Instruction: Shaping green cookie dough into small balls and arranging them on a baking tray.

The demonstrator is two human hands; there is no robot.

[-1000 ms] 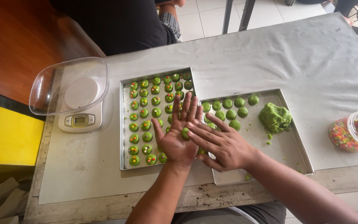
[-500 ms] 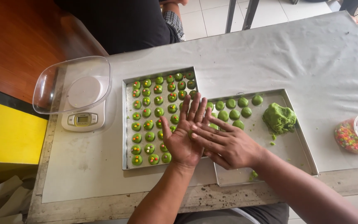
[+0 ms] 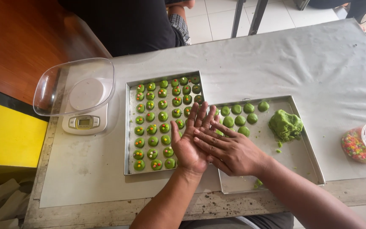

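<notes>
Over the seam where the 2 baking trays meet, the left hand (image 3: pixel 190 142) lies palm up with its fingers spread and pointing away toward the far edge of the desk (image 3: pixel 276 55), and the right hand (image 3: pixel 229 150) is laid flat across it, palm down, fingers pointing left. The hands are pressed together, so whatever sits between the palms is hidden; I cannot tell from here whether a piece of dough is in there, though palms crossed flat like that look to me like a rolling hold rather than a grip. The left tray (image 3: pixel 128 127) is packed with rows of small green dough balls (image 3: pixel 163 115), each dotted with coloured sprinkles on top, and its long side runs away from the person. The right tray (image 3: pixel 295 157) lies with its long side across the desk and holds only a short cluster of plain green balls (image 3: pixel 242 114) at its near-left end, plus a rough lump of green dough (image 3: pixel 285 125) just beside them, within easy reach of the right hand. A clear tub of coloured sprinkles (image 3: pixel 363 146) sits tipped toward the person at the desk's right edge. A white kitchen scale (image 3: pixel 84 122) under a clear bowl (image 3: pixel 76 87) stands left of the trays, well apart from the hands.
</notes>
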